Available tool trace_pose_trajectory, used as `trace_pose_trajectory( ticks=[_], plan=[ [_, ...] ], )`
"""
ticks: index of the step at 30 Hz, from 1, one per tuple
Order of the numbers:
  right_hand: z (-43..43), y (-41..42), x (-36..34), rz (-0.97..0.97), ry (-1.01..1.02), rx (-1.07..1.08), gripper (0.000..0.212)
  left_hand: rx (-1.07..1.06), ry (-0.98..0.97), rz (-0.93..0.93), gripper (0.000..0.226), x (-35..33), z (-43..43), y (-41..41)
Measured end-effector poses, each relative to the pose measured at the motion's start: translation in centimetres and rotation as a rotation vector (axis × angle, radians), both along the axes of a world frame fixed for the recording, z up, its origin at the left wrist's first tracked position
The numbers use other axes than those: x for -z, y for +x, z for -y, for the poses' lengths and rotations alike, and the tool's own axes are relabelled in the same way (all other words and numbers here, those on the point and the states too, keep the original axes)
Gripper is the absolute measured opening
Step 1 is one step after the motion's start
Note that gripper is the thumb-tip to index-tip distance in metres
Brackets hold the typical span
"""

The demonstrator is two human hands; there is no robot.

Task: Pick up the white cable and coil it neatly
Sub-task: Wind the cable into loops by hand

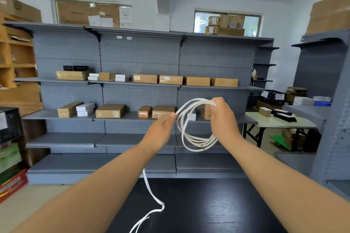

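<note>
The white cable (pixel 191 139) hangs in several loops in front of the shelves, held up at chest height. My right hand (pixel 223 117) grips the top of the loops, fingers curled round the bundle. My left hand (pixel 161 130) pinches a strand at the left side of the coil. From under my left forearm the loose tail of the cable drops down onto the black table (pixel 217 208) and runs off the bottom of the view.
Grey pegboard shelving (pixel 140 85) with several cardboard and white boxes stands straight ahead. A folding table (pixel 280 121) with small boxes is at the right. Wooden shelves and stacked cartons line the left side.
</note>
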State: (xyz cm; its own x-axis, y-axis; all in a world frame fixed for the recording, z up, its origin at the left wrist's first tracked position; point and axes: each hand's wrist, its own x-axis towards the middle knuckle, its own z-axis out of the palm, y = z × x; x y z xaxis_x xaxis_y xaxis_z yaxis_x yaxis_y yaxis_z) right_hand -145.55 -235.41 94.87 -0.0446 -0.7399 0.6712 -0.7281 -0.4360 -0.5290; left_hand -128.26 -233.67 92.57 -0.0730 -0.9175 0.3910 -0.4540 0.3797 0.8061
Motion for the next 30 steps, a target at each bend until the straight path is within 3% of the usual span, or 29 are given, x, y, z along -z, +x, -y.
trace_pose_trajectory(
  ticks=[3, 6, 10, 14, 20, 23, 27, 30],
  plan=[
    [0.2, 0.1, 0.3, 0.098, -0.024, 0.013, 0.019, 0.016, -0.067, -0.009, 0.033, 0.2, -0.4, -1.0],
    [0.5, 0.3, 0.4, 0.167, -0.033, 0.029, 0.019, 0.025, 0.007, -0.134, 0.038, 0.3, -0.4, -1.7],
    [0.5, 0.7, 0.4, 0.227, -0.052, 0.027, 0.02, -0.078, -0.126, 0.107, 0.024, 0.9, 0.6, -2.3],
    [0.4, 1.0, 0.6, 0.295, -0.051, -0.003, 0.021, -0.188, -0.215, 0.182, 0.023, 0.8, 1.8, -2.2],
    [0.3, 1.4, 0.8, 0.386, -0.059, -0.062, 0.012, 0.018, -0.036, -0.211, 0.015, 0.5, 1.5, -1.7],
    [0.3, 1.4, 0.9, 0.441, -0.01, -0.095, 0.012, 0.029, -0.051, -0.269, 0.016, 0.3, 1.5, -1.3],
    [0.4, 1.3, 1.6, 0.508, 0.124, -0.172, 0.018, -0.106, -0.162, 0.018, 0.017, -0.4, 1.4, -0.6],
    [0.6, 0.9, 2.2, 0.406, 0.183, -0.205, 0.021, -0.206, -0.248, 0.206, 0.016, -1.2, 1.7, -0.2]
  ],
)
